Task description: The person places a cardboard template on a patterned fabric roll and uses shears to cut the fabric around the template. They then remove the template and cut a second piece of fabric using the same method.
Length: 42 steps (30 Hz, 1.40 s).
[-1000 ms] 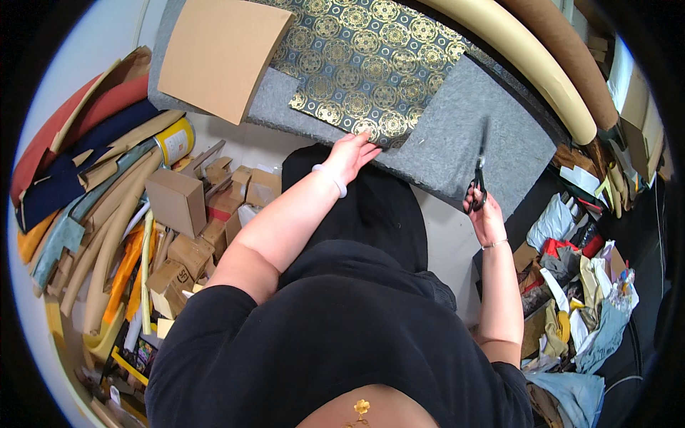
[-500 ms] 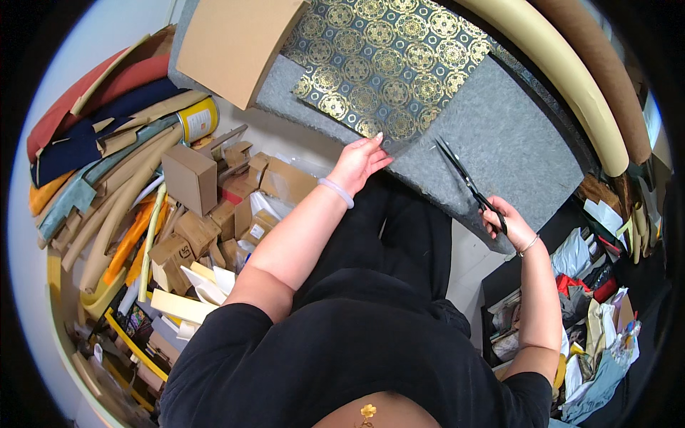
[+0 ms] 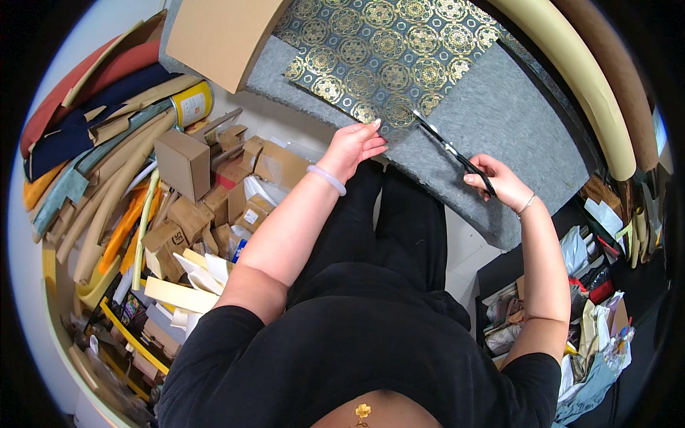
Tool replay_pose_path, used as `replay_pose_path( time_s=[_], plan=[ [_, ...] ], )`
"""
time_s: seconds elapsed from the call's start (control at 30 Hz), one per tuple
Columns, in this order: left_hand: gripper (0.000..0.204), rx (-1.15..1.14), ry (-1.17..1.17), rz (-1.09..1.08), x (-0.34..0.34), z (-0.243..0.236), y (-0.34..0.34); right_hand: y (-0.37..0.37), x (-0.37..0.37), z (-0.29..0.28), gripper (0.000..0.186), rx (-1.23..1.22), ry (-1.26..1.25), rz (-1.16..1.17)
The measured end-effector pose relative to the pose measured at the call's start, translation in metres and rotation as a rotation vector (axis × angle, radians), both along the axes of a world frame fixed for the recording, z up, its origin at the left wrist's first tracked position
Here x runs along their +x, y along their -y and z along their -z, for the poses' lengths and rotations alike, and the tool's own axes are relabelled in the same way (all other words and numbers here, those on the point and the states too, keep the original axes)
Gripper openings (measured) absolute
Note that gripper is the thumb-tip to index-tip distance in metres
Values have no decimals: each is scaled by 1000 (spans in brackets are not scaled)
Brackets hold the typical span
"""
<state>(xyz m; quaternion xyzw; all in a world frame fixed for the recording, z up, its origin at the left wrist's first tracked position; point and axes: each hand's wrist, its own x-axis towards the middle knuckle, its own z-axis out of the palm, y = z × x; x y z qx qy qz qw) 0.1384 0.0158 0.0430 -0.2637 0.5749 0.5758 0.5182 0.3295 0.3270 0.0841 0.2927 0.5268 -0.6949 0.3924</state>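
A dark fabric (image 3: 392, 64) with gold round medallions lies on a table covered in grey felt (image 3: 499, 114). My left hand (image 3: 354, 148) pinches the fabric's near corner at the table's front edge, thumb on top. My right hand (image 3: 492, 183) grips a pair of black-handled scissors (image 3: 457, 153) by the handles. The blades point up and left, their tips over the right edge of the fabric near the held corner. Whether the blades touch the cloth I cannot tell.
A tan board (image 3: 217, 43) lies at the table's far left. Cream and brown rolls (image 3: 578, 78) run along the right rim. Left of me are small cardboard boxes (image 3: 182, 164), rolled sheets (image 3: 118, 185) and a yellow tin (image 3: 193, 105). A bin of scraps (image 3: 514, 314) stands at lower right.
My right hand has moved up with the scissors, bringing the blade tips from the bare felt to the fabric's right edge. My left hand keeps its hold on the corner.
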Motion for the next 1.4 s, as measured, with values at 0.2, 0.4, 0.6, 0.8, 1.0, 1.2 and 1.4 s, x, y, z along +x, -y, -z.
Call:
replay_pose_path(
  time_s=[0.2, 0.4, 0.6, 0.8, 1.0, 1.2, 1.4],
  plan=[
    [34, -45, -5, 27, 0, -2, 1, 3, -13, 6, 39, -7, 5, -44],
    [27, -22, 4, 21, 1, -4, 0, 4, -14, 7, 40, 6, -1, -41],
    [28, -39, 9, 25, 0, -3, 1, 3, -14, 8, 40, -10, -13, -47],
    [28, -18, 4, 16, 0, -8, -1, 3, -12, 9, 41, -10, -14, -62],
    [28, -16, 11, 25, -1, -8, -1, 10, -9, 9, 41, -12, -23, -37],
    [27, -13, 17, 29, -1, -6, 0, 13, -9, 10, 41, -12, -16, -23],
    [27, -9, 21, 23, -2, -5, 1, 14, -6, 11, 38, -13, -25, -5]
  ],
)
